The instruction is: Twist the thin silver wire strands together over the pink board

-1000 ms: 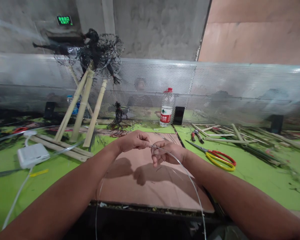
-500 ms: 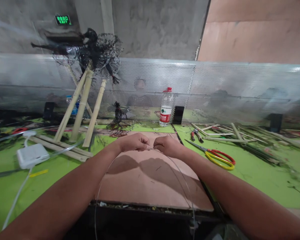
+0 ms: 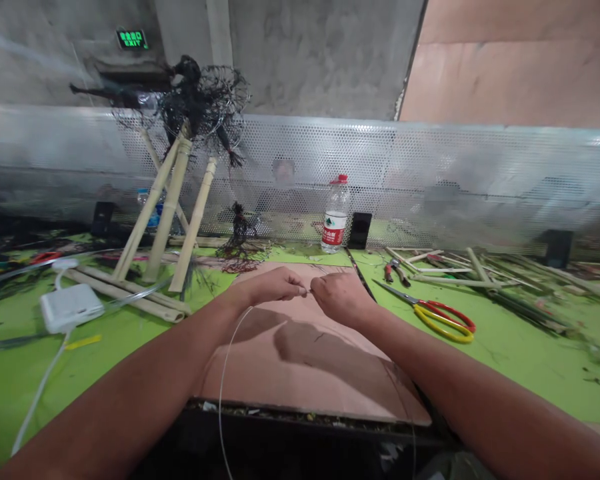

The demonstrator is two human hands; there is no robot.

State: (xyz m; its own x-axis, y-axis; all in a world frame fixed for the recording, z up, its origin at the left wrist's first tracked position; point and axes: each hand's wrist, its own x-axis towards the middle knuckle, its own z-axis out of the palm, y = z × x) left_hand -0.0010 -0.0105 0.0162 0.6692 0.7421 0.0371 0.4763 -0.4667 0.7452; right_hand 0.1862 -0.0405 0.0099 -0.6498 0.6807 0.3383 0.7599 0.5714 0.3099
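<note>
My left hand (image 3: 273,285) and my right hand (image 3: 340,297) meet above a brown board (image 3: 300,360), knuckles almost touching. Both are closed in a pinch on a thin silvery wire (image 3: 223,373). From the left hand's fingers the wire curves down and off the board's near edge. A fainter stretch of the same wire runs from the right hand down over the board's right side. The short piece between the two pinches is barely visible.
Red and yellow scissors (image 3: 440,317) and small pliers (image 3: 394,270) lie right of the board on the green mat (image 3: 510,353). A water bottle (image 3: 334,217) stands at the perforated metal screen. Bamboo poles (image 3: 173,213) lean at left, beside a white box (image 3: 71,307) with cables.
My right hand has turned from palm-up to knuckles-up and closed in against the left. The wire loop has swung down and to the left.
</note>
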